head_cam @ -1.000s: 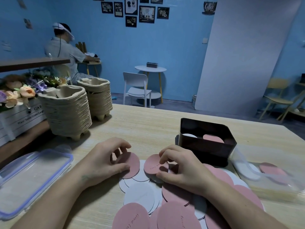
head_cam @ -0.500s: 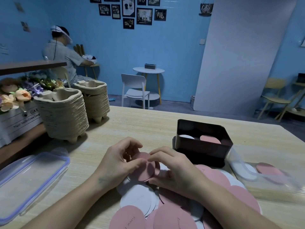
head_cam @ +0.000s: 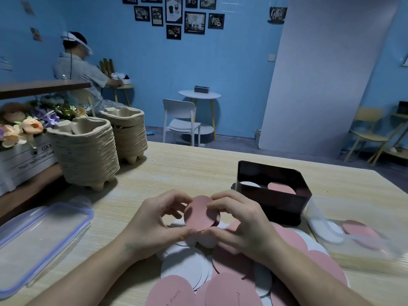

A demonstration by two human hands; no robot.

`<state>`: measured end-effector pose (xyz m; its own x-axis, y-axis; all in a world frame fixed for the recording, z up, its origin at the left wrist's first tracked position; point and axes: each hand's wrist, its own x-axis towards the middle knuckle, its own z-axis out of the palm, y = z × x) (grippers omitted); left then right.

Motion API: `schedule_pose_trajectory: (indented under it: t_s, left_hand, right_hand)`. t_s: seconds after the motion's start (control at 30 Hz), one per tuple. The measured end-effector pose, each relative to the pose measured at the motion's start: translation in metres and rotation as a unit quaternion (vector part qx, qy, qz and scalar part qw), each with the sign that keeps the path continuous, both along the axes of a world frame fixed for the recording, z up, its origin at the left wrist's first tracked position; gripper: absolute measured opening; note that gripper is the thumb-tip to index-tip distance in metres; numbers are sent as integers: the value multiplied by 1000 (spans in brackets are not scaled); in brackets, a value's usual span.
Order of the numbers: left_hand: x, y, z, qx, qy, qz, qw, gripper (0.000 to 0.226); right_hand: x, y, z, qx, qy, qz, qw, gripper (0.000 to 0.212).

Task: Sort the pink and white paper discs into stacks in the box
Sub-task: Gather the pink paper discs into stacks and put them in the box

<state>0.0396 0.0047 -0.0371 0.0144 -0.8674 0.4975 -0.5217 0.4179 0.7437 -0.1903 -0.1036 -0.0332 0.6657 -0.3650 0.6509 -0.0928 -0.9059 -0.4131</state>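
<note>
Pulp-tray stack (head_cam: pixel 85 151), clear blue-edged lid (head_cam: pixel 39 237), possibly artificial flowers (head_cam: pixel 24 129) at left.

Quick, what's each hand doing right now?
Left hand: pinching the pink disc by its left edge.
Right hand: pinching the same disc's right edge.
</note>
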Motion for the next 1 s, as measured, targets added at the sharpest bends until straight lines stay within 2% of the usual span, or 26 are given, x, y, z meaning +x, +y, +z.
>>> schedule_pose_trajectory:
  t_s: [0.17, 0.3, 0.53, 0.73, 1.0]
  left_hand:
    - [-4, 0, 1, -97, -118, 7, 988, 42]
    - [-4, 2, -2, -98, -180, -4, 979, 35]
    - [-4, 0, 2, -92, -177, -25, 980, 30]
    - [-8, -4, 1, -104, -175, -29, 979, 42]
    - [-7, 3, 4, -49, -193, -39, 979, 33]
  right_hand:
    - [-3, 0, 0, 6, 41, 6, 999, 38]
    - [-5, 0, 1, -21, 74, 8, 997, 38]
    - [-9, 2, 8, 8, 97, 23, 995, 33]
    - [-9, -2, 11, 1, 137, 44, 990, 37]
    - [-7, 5, 13, -19, 144, 41, 989, 33]
